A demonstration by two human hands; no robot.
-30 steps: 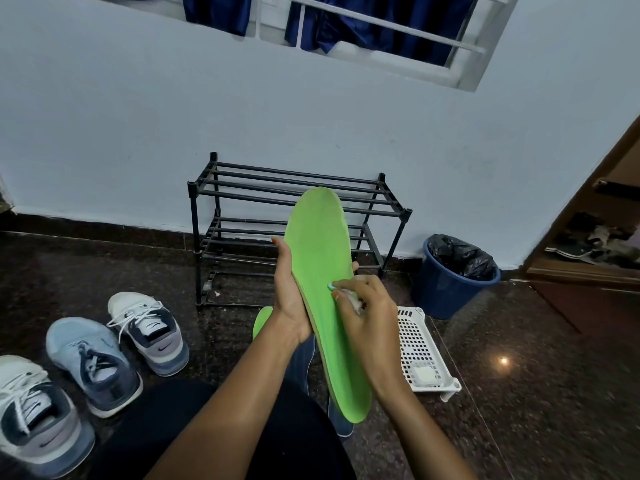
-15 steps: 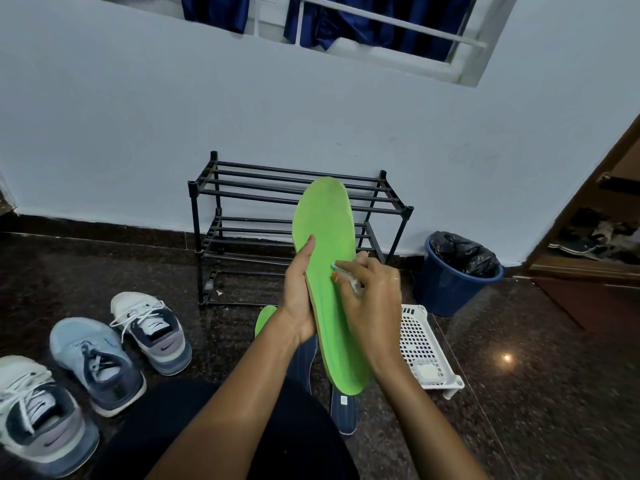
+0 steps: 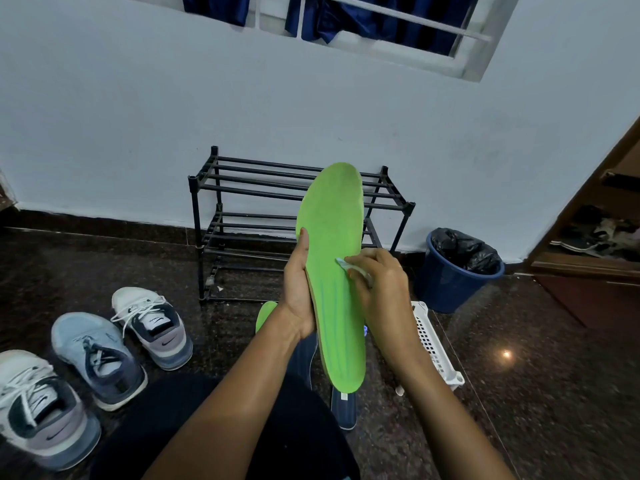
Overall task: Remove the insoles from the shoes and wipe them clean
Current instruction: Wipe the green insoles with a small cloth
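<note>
Fingers (image 3: 360,260) of the right hand (image 3: 384,292) pinch a small pale wipe (image 3: 346,265) and press it on the middle of the one raised green insole (image 3: 332,220). The insole stands upright, toe up and heel toward the lap, so unwiped length lies above and below the wipe. The left hand (image 3: 299,292) grips its left edge. Behind that insole lie a second green insole (image 3: 266,315) and a dark blue insole (image 3: 343,410); left of it, three shoes (image 3: 154,327).
</note>
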